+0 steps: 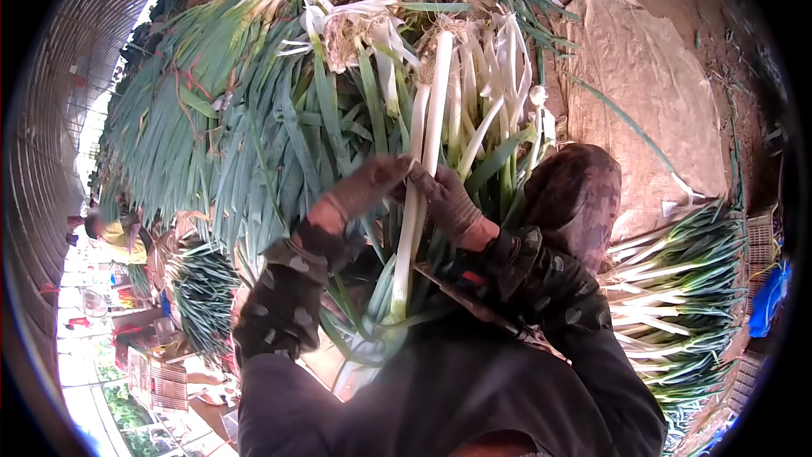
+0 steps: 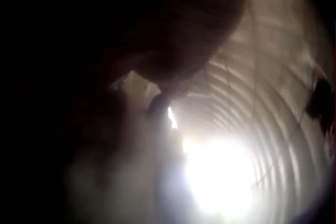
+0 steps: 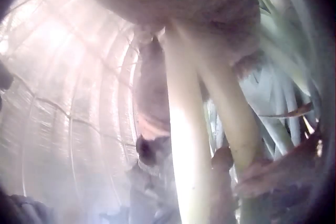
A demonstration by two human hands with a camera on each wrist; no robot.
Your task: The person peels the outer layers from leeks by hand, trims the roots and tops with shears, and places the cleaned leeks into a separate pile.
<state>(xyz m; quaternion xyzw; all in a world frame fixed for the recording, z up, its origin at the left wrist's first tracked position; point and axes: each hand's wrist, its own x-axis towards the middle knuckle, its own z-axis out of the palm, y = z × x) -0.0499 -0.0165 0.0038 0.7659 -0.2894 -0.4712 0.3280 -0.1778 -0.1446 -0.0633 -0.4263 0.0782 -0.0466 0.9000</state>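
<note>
Two long green onions (image 1: pixel 436 101) with thick white stalks stand lengthwise in front of the person's chest, their root ends pointing away. The gloved right hand (image 1: pixel 452 203) grips both stalks around their middle. In the right wrist view its glove (image 3: pixel 194 8) covers the top of the two pale stalks (image 3: pixel 186 145). From the other side, the gloved left hand (image 1: pixel 368 186) reaches in with fingers curled, its fingertips pinching at the stalk beside the right fingers. The left wrist view is very dark, with the hand (image 2: pixel 178 40) only a shadow.
A big heap of green onions (image 1: pixel 178 118) lies ahead and to the left. Loose ones with peeling white skins (image 1: pixel 507 59) lie just beyond the hands. At right are a brown sheet (image 1: pixel 643 101), a row of onions (image 1: pixel 677 296) and crates (image 1: pixel 759 245). Another person (image 1: pixel 123 241) is far left.
</note>
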